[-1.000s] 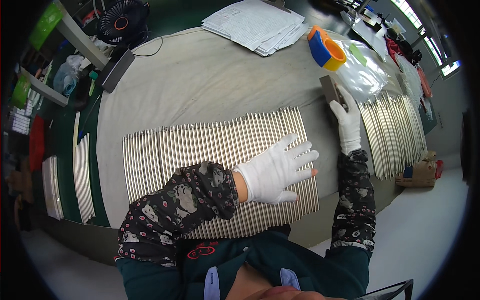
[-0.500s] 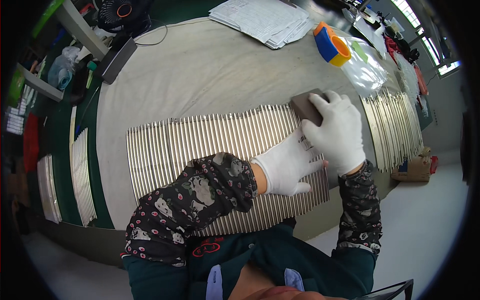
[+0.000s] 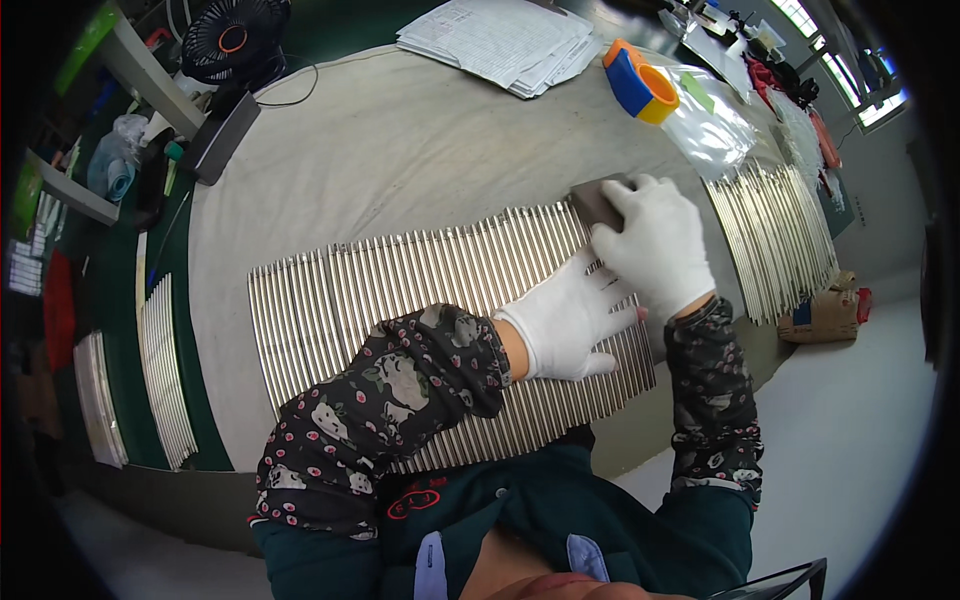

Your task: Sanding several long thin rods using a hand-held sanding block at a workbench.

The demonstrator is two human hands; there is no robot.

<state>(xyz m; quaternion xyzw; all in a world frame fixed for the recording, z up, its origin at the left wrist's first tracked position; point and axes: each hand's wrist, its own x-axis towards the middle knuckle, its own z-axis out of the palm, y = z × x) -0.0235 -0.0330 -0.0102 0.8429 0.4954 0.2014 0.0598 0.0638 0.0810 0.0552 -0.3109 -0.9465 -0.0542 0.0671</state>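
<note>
A wide row of thin, shiny metal rods (image 3: 420, 270) lies side by side on a grey cloth. My left hand (image 3: 566, 322), in a white glove, rests flat with fingers spread over the right part of the row. In a matching glove, my right hand (image 3: 660, 240) grips a dark grey-brown rectangular block (image 3: 597, 205) at the far right end of the rods. Its fingers wrap over the block's near side. The block's underside is hidden, so I cannot tell how firmly it touches the rods.
A second bundle of rods (image 3: 775, 240) lies at the right, below a clear plastic bag (image 3: 710, 130) and an orange-and-blue tape dispenser (image 3: 640, 85). Papers (image 3: 505, 45) lie at the back. A small black fan (image 3: 235, 40) and a dark box (image 3: 222, 138) stand back left. More rods (image 3: 167, 375) lie left.
The whole view has shifted slightly. My right hand still holds the block at the rods' far right end, and my left hand stays spread on the row.
</note>
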